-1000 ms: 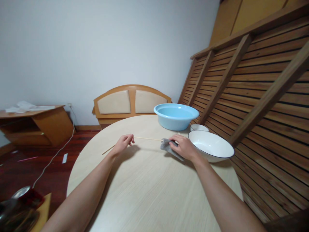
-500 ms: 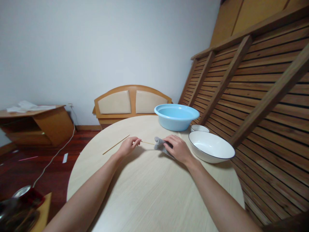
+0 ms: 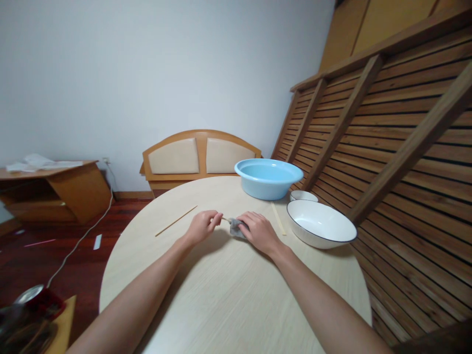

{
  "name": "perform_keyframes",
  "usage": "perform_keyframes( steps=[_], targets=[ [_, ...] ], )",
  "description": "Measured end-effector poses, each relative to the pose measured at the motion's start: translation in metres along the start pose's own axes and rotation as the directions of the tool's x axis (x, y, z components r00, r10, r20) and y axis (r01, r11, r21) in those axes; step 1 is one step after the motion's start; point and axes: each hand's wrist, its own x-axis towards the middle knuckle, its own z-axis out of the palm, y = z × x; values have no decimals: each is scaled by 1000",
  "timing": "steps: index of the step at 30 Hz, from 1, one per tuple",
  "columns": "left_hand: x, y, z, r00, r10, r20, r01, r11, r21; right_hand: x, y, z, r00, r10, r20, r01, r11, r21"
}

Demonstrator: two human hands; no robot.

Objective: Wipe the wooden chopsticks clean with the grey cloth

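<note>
Over the middle of the round pale table (image 3: 221,295), my left hand (image 3: 203,226) pinches the end of a thin light stick (image 3: 225,219). The stick's other end runs into a grey cloth (image 3: 236,229), which my right hand (image 3: 260,232) grips close beside. Little of the stick shows between the two hands. Another thin stick (image 3: 176,221) lies on the table left of my left hand. To the right of my right hand lies a pale flat strip (image 3: 278,219).
A light blue basin (image 3: 269,189) stands at the table's back right. Near it are a small white bowl (image 3: 304,196) and a large dark-rimmed white bowl (image 3: 320,223). Wooden slats (image 3: 405,172) lean close along the right side.
My hands have come closer together, my right hand and the cloth moving left along the stick. The pale strip at the right, mostly hidden before, now shows.
</note>
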Motion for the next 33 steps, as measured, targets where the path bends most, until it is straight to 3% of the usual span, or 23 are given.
perform_keyframes(
  steps=[8,11,15,19,21,25,28,31,33],
  targets=[
    [7,-25,-15,967,-190,-171,150,963,-223,-4,16,5,995,91,47,-90,996,-26],
    [8,-38,-27,924,-280,-261,212,942,-261,-9,23,4,990,131,61,-133,991,20],
    [3,-54,-42,850,-362,-384,321,932,-167,-14,31,9,989,108,99,-120,986,116],
    [0,-64,-50,737,-447,-507,456,883,-114,-18,31,16,961,106,257,-140,983,116],
    [1,-66,-49,716,-462,-523,468,874,-131,-19,25,17,925,143,352,-187,978,96],
    [6,-60,-38,745,-450,-492,410,891,-194,-18,2,12,886,41,462,-148,969,197],
    [8,-49,-26,786,-420,-454,346,907,-241,-13,-14,10,894,-89,440,-73,938,338],
    [7,-35,-15,830,-344,-440,253,934,-253,-7,-15,14,973,55,225,-146,899,413],
    [5,-25,-9,857,-290,-426,198,948,-247,-4,-8,16,968,215,133,-252,825,505]
  ],
)
